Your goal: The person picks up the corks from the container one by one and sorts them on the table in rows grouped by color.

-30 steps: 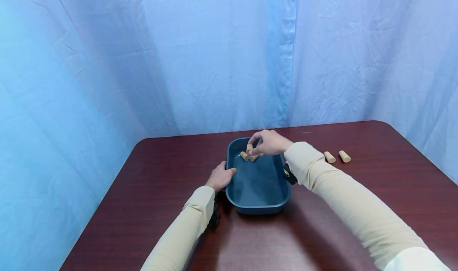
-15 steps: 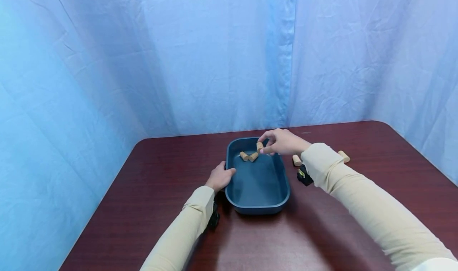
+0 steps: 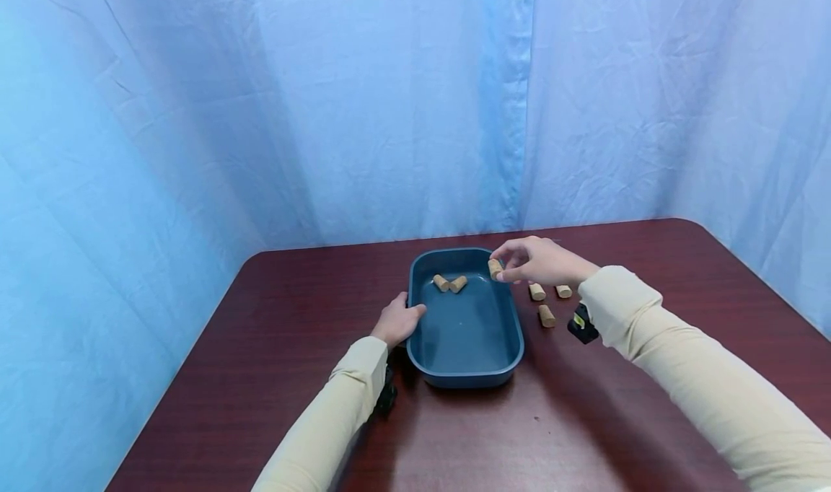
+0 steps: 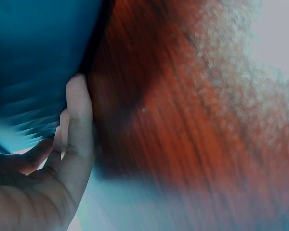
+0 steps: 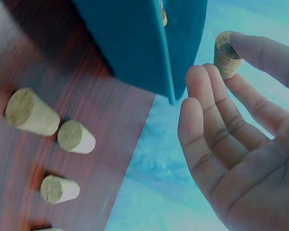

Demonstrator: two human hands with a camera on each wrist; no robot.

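In the head view a deep blue tray with rounded corners stands mid-table. My left hand grips its left rim, thumb over the edge; in the left wrist view the fingers lie along the outer wall. My right hand pinches a tapered cork at the tray's far right rim. The right wrist view shows that cork between thumb and index finger, the other fingers loosely bent. Inside the tray, toward the far end, lie a cork and a second cork, close together.
Right of the tray, several corks lie on the dark red-brown table, among them a near cork and one beside the tray. My right sleeve crosses over the table's right side. Pale blue curtains hang behind.
My right hand has moved right with the pinched cork, from above the tray's inside to its right rim. More corks on the table have come out from behind that arm. My left hand stays put.
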